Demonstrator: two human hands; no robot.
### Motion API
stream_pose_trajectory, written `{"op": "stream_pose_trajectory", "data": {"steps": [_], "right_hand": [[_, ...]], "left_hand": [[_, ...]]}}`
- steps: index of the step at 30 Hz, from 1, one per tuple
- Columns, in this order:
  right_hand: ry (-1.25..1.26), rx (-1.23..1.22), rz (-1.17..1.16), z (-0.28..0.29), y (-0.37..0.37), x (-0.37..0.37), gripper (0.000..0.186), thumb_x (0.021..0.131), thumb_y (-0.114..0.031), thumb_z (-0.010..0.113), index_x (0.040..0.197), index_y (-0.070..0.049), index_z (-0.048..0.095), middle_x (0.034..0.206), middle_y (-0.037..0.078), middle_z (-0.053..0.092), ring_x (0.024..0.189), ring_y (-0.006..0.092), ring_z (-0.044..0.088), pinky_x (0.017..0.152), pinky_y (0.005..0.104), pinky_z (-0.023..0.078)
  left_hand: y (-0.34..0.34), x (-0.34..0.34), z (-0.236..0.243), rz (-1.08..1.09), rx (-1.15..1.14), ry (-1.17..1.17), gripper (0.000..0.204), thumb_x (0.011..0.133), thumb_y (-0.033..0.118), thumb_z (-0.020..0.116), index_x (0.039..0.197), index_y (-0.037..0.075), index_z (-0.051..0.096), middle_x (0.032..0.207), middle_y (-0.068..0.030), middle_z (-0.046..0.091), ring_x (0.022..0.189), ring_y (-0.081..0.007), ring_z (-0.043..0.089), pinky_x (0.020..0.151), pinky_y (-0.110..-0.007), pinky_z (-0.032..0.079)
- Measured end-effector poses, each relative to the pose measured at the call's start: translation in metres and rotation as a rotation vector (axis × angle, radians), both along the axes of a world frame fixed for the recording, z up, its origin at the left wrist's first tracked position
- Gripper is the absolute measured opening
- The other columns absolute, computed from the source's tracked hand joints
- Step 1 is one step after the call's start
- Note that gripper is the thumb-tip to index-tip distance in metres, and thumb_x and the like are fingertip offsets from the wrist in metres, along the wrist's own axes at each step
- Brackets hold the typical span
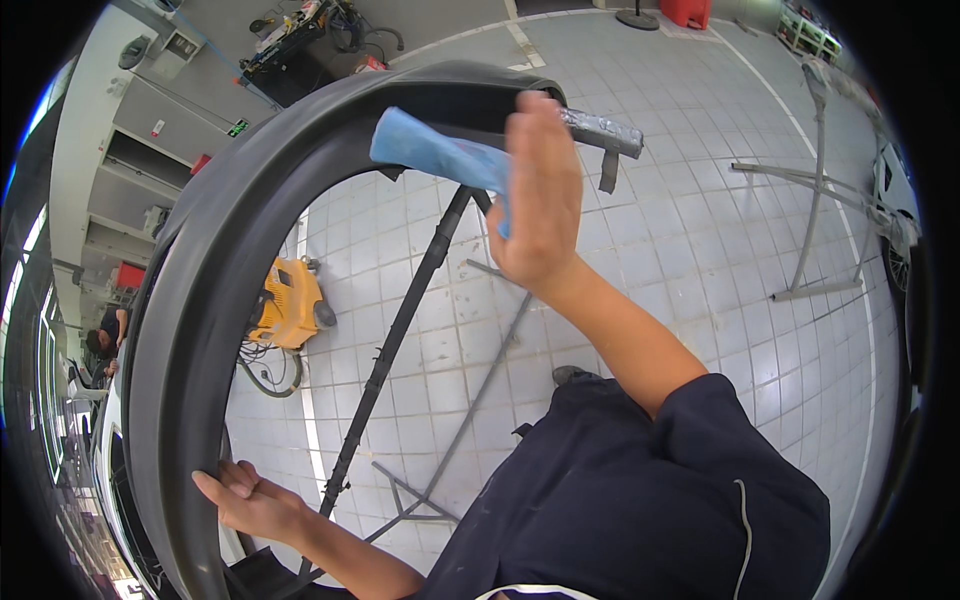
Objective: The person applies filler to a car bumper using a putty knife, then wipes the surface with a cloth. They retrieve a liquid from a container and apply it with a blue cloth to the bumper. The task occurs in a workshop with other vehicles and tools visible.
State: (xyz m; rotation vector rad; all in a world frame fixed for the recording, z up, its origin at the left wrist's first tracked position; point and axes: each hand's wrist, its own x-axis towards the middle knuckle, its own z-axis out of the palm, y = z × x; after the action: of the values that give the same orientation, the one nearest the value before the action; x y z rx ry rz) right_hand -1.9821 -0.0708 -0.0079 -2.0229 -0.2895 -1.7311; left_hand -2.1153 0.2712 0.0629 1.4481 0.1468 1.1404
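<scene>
A long, curved, dark grey car bumper (180,330) arches from the lower left up to the top centre, with a dark stand (400,330) beneath it. Near its far right end, my right hand (543,190) is raised with the fingers straight and close together, a light blue cloth (435,150) held at its palm side and sticking out to the left. I cannot tell whether the cloth touches the bumper. At lower left, my left hand (255,505) grips the bumper's inner edge, one finger on the face and the others curled at the rim.
A foil-wrapped stand arm (605,132) juts out past the bumper's right end. On the tiled floor stand a yellow machine (288,305) with a hose and, farther right, a grey metal stand (815,185). At far left a person (105,340) is beside a white car.
</scene>
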Motion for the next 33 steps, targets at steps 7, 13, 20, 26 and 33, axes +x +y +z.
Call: {"op": "stream_pose_trajectory", "data": {"steps": [7, 13, 20, 26, 33], "right_hand": [[0.391, 0.024, 0.239, -0.024, -0.016, 0.023, 0.068, 0.07, 0.009, 0.058, 0.138, 0.006, 0.048, 0.14, 0.022, 0.052, 0.13, 0.0372, 0.051, 0.107, 0.043, 0.043], [0.372, -0.291, -0.036, -0.032, 0.017, 0.029, 0.065, 0.081, -0.007, 0.057, 0.142, 0.008, 0.041, 0.147, 0.024, 0.043, 0.134, 0.0397, 0.044, 0.114, 0.046, 0.034], [0.178, 0.073, 0.4, 0.006, 0.041, 0.053, 0.04, 0.082, -0.021, 0.071, 0.117, -0.003, 0.064, 0.118, 0.01, 0.061, 0.11, 0.0301, 0.056, 0.092, 0.038, 0.047], [0.127, 0.06, 0.208, -0.003, 0.02, 0.058, 0.017, 0.066, -0.011, 0.077, 0.072, -0.012, 0.061, 0.075, 0.002, 0.054, 0.073, 0.0221, 0.055, 0.063, 0.0347, 0.047], [0.334, 0.089, 0.089, -0.029, -0.039, 0.014, 0.017, 0.064, -0.01, 0.077, 0.067, -0.009, 0.06, 0.069, 0.003, 0.051, 0.07, 0.0236, 0.052, 0.061, 0.0367, 0.044]], "left_hand": [[0.004, 0.001, -0.005, -0.019, 0.017, -0.014, 0.043, 0.103, 0.027, 0.055, 0.066, 0.011, 0.041, 0.062, 0.0039, 0.032, 0.058, -0.008, 0.025, 0.057, -0.026, 0.023], [-0.003, 0.004, -0.005, 0.016, 0.036, -0.024, 0.043, 0.103, 0.028, 0.055, 0.065, 0.011, 0.041, 0.062, 0.004, 0.031, 0.057, -0.0075, 0.025, 0.056, -0.026, 0.023], [-0.004, 0.006, -0.003, 0.023, 0.046, -0.006, 0.045, 0.103, 0.028, 0.055, 0.065, 0.011, 0.04, 0.062, 0.0038, 0.032, 0.057, -0.0077, 0.025, 0.055, -0.026, 0.023], [0.006, 0.004, -0.009, 0.08, 0.072, 0.003, 0.036, 0.103, 0.029, 0.052, 0.079, 0.004, 0.058, 0.061, 0.0041, 0.025, 0.056, -0.0081, 0.024, 0.055, -0.025, 0.022], [0.007, -0.003, -0.004, 0.059, 0.032, 0.004, 0.046, 0.102, 0.026, 0.056, 0.063, 0.011, 0.039, 0.061, 0.0035, 0.031, 0.056, -0.0088, 0.025, 0.055, -0.027, 0.022]]}}
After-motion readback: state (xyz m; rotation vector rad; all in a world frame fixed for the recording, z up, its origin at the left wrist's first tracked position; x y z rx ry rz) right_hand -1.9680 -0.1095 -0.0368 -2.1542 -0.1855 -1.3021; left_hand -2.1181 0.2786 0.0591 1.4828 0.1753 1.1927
